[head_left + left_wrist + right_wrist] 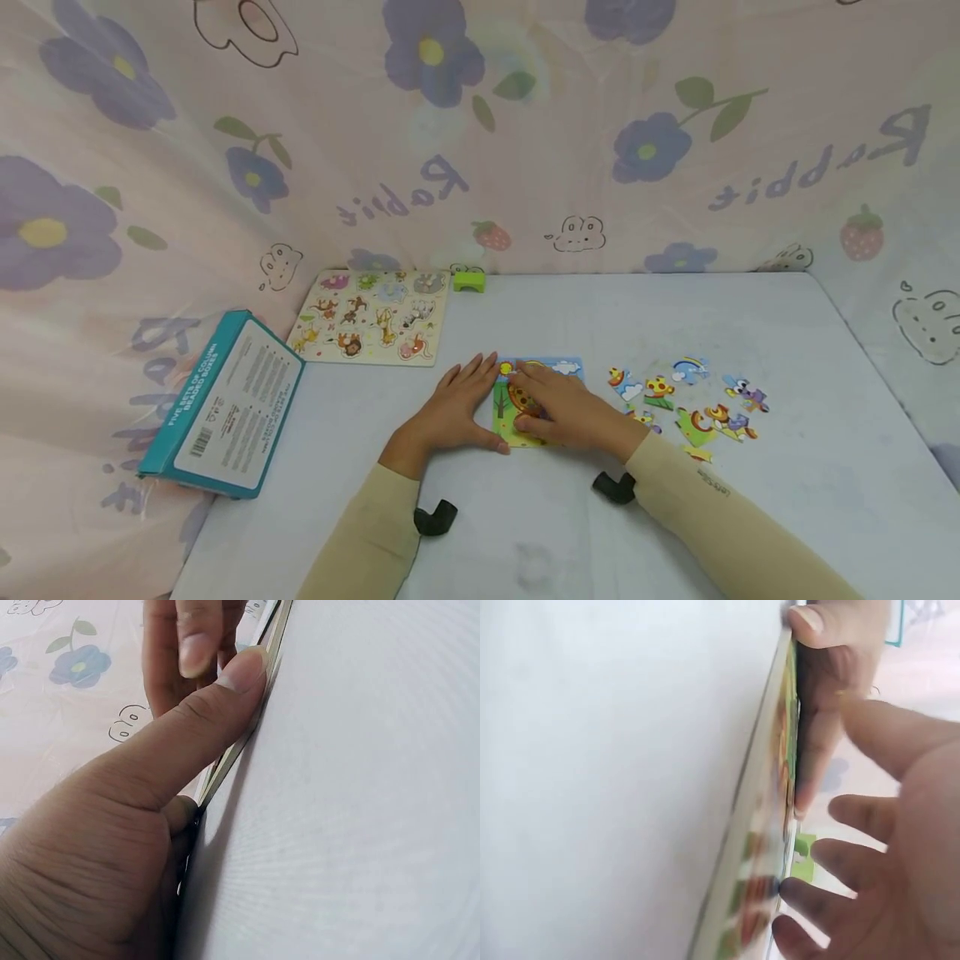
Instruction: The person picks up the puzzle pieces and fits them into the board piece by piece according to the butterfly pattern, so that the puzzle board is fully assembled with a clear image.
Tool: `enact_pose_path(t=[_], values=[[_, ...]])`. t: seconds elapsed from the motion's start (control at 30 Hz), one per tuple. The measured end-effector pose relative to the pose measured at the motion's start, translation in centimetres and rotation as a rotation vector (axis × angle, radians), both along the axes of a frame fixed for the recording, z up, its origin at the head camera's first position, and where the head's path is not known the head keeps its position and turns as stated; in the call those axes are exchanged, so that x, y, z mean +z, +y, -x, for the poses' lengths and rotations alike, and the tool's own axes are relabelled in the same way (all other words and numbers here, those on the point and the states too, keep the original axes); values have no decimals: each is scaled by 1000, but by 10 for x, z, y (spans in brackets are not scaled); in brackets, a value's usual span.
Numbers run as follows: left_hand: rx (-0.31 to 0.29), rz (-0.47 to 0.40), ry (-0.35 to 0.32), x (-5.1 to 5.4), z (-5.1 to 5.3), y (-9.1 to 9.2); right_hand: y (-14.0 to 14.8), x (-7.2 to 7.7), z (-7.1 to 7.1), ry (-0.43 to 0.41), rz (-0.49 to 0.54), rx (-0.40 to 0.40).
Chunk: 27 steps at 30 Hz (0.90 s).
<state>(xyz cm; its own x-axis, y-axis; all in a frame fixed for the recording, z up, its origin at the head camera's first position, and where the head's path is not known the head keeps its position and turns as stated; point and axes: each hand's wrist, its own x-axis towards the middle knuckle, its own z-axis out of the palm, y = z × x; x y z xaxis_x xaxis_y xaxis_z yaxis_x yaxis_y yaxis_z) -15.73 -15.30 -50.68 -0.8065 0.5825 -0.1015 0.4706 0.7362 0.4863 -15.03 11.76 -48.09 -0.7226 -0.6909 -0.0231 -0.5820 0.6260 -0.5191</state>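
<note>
Across the white table (pixel 562 321), the left hand (pixel 459 410), fingers straight and spread, lies along the left edge of the puzzle board (pixel 517 437); the right hand (pixel 566 410), fingers extended, covers its right part. Loose pieces (pixel 696 427) lie rightward.

The left grip (pixel 120 817) rests its thumb along a thin board's edge (pixel 223 771) beside a white tabletop (pixel 360 795).

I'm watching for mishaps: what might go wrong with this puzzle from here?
The right sleeve lies close to the loose pieces and might nudge them. The right hand hides part of the puzzle board, so a badly seated piece could go unnoticed.
</note>
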Motion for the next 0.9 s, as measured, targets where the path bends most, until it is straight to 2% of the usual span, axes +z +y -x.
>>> enact_pose_path(t=[0.23, 0.33, 0.7, 0.9], values=[[8, -11, 2, -1, 0, 1, 19, 10, -7, -127, 233, -112], [12, -6, -2, -1, 0, 1, 31, 13, -9, -151, 338, -165], [24, 10, -28, 3, -2, 3, 90, 13, -10, -165, 683, -310], [26, 1, -28, 5, -3, 2, 121, 13, -10, -150, 782, -423]])
